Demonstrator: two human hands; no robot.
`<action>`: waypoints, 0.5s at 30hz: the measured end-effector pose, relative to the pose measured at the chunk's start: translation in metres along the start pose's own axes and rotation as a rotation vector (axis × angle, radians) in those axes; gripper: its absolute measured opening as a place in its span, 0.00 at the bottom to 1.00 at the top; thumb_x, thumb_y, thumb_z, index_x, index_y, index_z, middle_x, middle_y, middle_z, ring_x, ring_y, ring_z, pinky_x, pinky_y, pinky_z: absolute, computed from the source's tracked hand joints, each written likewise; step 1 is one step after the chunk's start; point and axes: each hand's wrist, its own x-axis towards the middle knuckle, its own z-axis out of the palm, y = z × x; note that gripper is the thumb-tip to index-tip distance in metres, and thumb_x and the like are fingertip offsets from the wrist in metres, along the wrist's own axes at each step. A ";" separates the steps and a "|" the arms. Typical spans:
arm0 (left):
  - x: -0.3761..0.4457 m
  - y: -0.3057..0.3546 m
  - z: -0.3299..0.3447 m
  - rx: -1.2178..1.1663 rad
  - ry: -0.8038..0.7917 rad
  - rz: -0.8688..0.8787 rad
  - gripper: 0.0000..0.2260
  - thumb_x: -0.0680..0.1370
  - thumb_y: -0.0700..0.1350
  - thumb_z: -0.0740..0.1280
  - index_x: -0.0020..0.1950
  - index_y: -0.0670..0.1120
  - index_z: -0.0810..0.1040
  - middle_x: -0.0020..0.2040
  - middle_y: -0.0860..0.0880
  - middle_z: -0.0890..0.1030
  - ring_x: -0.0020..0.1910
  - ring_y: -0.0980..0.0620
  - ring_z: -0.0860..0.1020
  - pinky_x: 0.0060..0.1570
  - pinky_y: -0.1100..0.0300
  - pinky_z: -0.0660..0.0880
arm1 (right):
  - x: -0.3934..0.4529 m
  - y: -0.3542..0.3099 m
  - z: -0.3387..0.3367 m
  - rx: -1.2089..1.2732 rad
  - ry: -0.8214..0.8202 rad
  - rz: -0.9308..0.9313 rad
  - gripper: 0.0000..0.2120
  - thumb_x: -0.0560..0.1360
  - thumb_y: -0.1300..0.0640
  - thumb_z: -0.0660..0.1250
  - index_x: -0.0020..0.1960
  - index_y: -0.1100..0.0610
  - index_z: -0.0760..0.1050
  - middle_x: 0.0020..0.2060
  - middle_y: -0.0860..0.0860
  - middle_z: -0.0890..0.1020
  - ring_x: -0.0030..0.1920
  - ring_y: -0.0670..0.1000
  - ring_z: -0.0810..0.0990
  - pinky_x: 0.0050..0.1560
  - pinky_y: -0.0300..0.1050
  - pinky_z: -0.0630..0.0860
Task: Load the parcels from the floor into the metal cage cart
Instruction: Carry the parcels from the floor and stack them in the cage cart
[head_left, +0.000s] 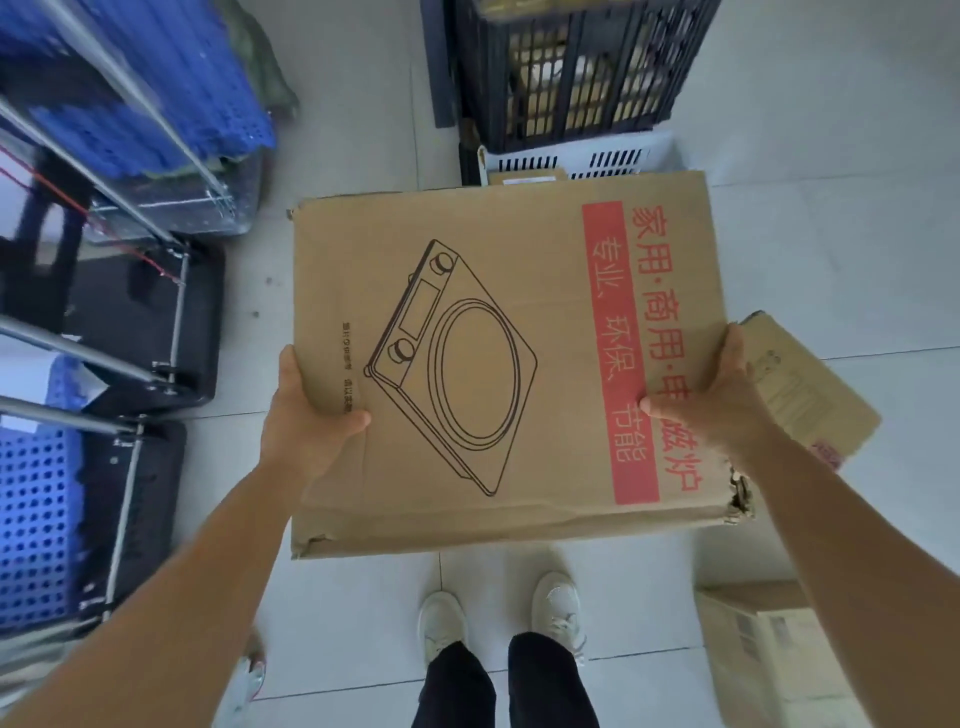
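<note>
Two hands on one flat cardboard parcel (498, 364), left hand (306, 415) gripping its left edge, thumb on top, right hand (711, 400) clasping its right edge, metal cage cart (104, 291) at left.

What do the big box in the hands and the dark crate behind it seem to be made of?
The big box: brown corrugated cardboard, matte, to judge by its creases and torn, frayed corner. The dark crate: probably moulded plastic, slightly glossy, with regular slotted walls; painted metal cannot be ruled out.
</note>
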 end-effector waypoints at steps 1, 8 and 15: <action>-0.010 0.007 -0.014 -0.007 0.017 0.010 0.40 0.69 0.42 0.76 0.73 0.53 0.55 0.56 0.54 0.72 0.52 0.49 0.72 0.52 0.49 0.72 | -0.013 -0.011 -0.008 0.007 0.007 -0.024 0.57 0.51 0.48 0.82 0.69 0.37 0.49 0.62 0.51 0.71 0.59 0.56 0.75 0.43 0.52 0.79; -0.086 0.047 -0.094 -0.079 0.122 0.092 0.39 0.71 0.40 0.75 0.74 0.51 0.55 0.55 0.54 0.71 0.50 0.50 0.71 0.50 0.52 0.70 | -0.080 -0.072 -0.060 0.017 0.044 -0.145 0.56 0.49 0.45 0.82 0.69 0.44 0.54 0.61 0.53 0.70 0.58 0.58 0.76 0.50 0.64 0.80; -0.174 0.067 -0.154 -0.113 0.274 0.099 0.39 0.70 0.42 0.76 0.73 0.53 0.56 0.61 0.49 0.74 0.56 0.44 0.75 0.56 0.44 0.72 | -0.143 -0.125 -0.109 0.015 0.004 -0.345 0.53 0.50 0.46 0.82 0.67 0.49 0.57 0.62 0.52 0.73 0.62 0.56 0.75 0.57 0.63 0.77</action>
